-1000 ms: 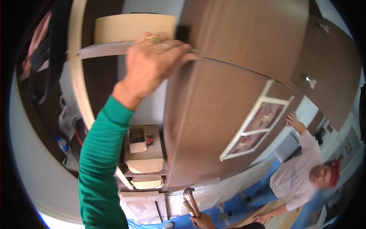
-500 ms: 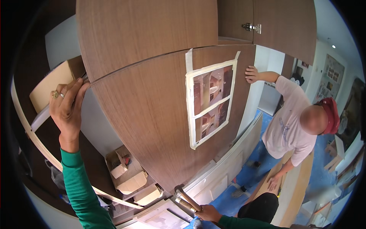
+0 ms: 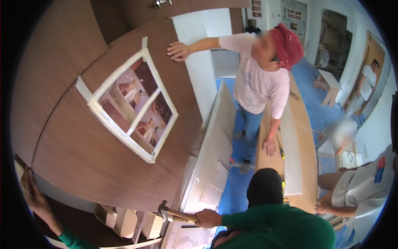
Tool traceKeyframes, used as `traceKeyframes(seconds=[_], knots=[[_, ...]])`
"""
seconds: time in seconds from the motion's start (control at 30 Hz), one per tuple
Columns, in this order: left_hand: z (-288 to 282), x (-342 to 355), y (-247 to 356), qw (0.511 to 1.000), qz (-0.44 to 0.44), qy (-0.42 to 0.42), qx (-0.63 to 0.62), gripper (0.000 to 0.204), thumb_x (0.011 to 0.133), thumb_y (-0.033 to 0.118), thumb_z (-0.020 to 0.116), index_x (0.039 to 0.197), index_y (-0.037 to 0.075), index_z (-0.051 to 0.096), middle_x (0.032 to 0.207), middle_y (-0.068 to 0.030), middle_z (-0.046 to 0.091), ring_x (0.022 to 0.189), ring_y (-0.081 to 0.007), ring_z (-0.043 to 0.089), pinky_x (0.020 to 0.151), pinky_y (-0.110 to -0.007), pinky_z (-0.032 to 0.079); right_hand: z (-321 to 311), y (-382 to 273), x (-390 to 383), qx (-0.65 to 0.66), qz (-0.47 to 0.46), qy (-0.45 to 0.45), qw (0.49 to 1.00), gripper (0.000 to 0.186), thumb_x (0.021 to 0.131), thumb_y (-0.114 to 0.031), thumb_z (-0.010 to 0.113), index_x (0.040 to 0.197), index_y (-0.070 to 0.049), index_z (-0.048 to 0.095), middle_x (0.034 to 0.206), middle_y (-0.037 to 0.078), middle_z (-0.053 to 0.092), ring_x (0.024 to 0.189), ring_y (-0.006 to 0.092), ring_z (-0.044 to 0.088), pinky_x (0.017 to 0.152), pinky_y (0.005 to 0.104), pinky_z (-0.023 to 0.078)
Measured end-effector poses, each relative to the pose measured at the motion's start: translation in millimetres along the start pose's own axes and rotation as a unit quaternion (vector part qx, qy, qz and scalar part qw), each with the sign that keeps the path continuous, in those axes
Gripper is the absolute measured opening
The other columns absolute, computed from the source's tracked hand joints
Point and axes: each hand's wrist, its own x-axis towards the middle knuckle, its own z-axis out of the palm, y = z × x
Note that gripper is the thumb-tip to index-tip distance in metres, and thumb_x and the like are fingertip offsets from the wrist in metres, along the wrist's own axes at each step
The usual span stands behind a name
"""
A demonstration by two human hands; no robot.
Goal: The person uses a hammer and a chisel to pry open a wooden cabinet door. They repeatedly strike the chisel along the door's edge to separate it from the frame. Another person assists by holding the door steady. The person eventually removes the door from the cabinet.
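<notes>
View has swung right since earlier: left hand (image 3: 37,202) at the left edge of the wooden panel (image 3: 83,149), whether pinching I cannot tell; right hand (image 3: 209,218) wrapped round a hammer (image 3: 181,214) near the panel's bottom. Steady, even support seems best.

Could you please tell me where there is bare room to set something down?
The long bench has bare surface right of the co-worker's hand and yellow-handled tool. It looks crowded around the hammer in the right hand, with cardboard boxes and leaning panels nearby.
</notes>
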Motion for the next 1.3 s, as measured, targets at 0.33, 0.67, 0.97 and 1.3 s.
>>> traceKeyframes(seconds=[0.33, 0.67, 0.97, 1.3], knots=[[-3.3, 13.8, 40.4, 0.997, -0.064, 0.040, -0.021, 0.031, 0.116, 0.010, 0.063, 0.141, -0.004, 0.075, 0.127, -0.0125, 0.074, 0.120, -0.0229, 0.068, 0.112, -0.034, 0.049, -36.4, -24.0, -14.2, 0.018, 0.029, -0.062, 0.997, 0.039, 0.100, -0.039, 0.068, 0.121, -0.008, 0.080, 0.105, 0.025, 0.080, 0.102, 0.0459, 0.077, 0.094, 0.0578, 0.060], [2.7, 12.4, 36.3, 0.990, -0.124, 0.073, -0.010, 0.033, 0.117, 0.020, 0.065, 0.134, -0.007, 0.075, 0.119, -0.0108, 0.074, 0.111, -0.0230, 0.069, 0.103, -0.033, 0.052, -29.3, -16.5, -16.7, 0.045, -0.011, -0.025, 0.999, 0.038, 0.103, -0.036, 0.068, 0.117, -0.001, 0.078, 0.100, 0.027, 0.079, 0.096, 0.0479, 0.076, 0.089, 0.0600, 0.058], [8.8, 20.3, 57.2, 0.979, -0.174, 0.104, 0.021, 0.035, 0.118, 0.024, 0.064, 0.128, -0.007, 0.076, 0.106, -0.0072, 0.068, 0.102, -0.0190, 0.064, 0.096, -0.031, 0.050, -37.8, -8.6, -19.1, 0.048, -0.057, 0.000, 0.997, 0.038, 0.103, -0.036, 0.069, 0.112, -0.001, 0.076, 0.094, 0.027, 0.078, 0.089, 0.0490, 0.076, 0.085, 0.0613, 0.058], [9.6, 18.1, 42.0, 0.979, -0.158, 0.100, 0.082, 0.031, 0.118, 0.022, 0.063, 0.124, -0.007, 0.072, 0.101, -0.0081, 0.064, 0.097, -0.0195, 0.059, 0.092, -0.032, 0.048, -59.9, 28.1, 0.9, 0.051, -0.014, -0.009, 0.999, 0.043, 0.101, -0.041, 0.064, 0.117, -0.003, 0.076, 0.098, 0.025, 0.081, 0.090, 0.0485, 0.078, 0.086, 0.0609, 0.060]])
